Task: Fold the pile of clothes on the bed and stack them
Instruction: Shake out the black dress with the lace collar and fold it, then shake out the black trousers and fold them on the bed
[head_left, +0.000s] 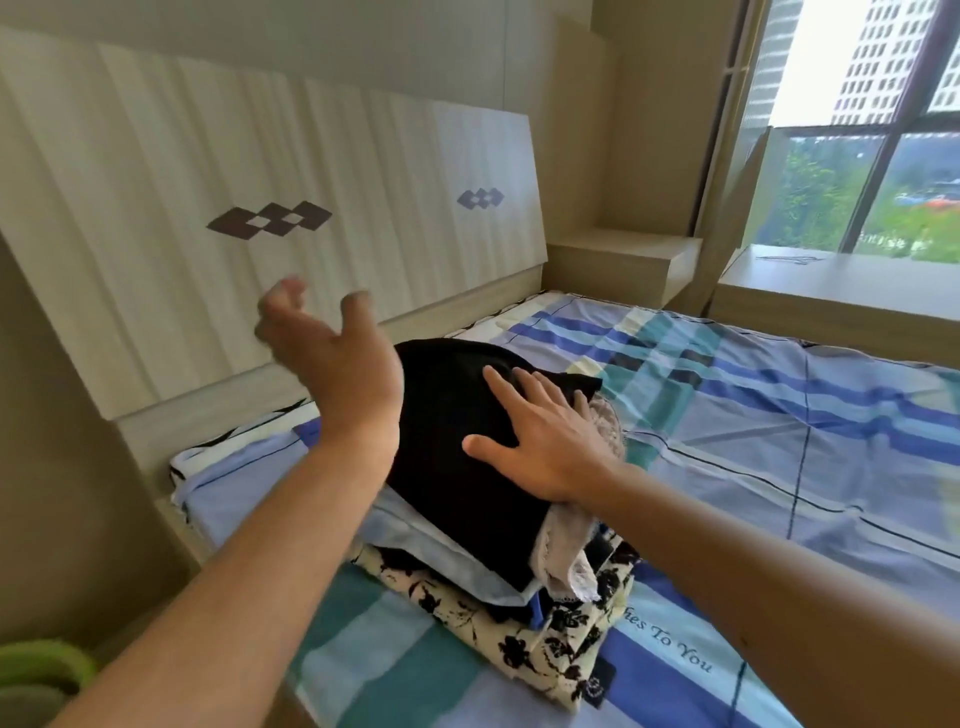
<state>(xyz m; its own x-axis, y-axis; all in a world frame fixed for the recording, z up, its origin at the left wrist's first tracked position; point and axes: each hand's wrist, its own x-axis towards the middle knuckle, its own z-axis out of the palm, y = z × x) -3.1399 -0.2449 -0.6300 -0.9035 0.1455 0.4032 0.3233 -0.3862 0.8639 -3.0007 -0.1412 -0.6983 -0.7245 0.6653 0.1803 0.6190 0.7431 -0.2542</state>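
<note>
Laundry nearly done: my right hand (540, 436) lies flat, fingers straight, on the black garment (452, 467) topping the folded stack (519, 644) under my palm. My left hand (332, 358) hangs raised just beside it, fingers loosely spread, holding nothing. No loose clothes show on the bed (753, 415) beyond my fingertips, so I judge only a final pat is left.

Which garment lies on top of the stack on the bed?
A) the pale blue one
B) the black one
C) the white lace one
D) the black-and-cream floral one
B: the black garment lies uppermost, under the flat right hand; the pale blue garment, lace piece and floral garment lie lower.
</note>
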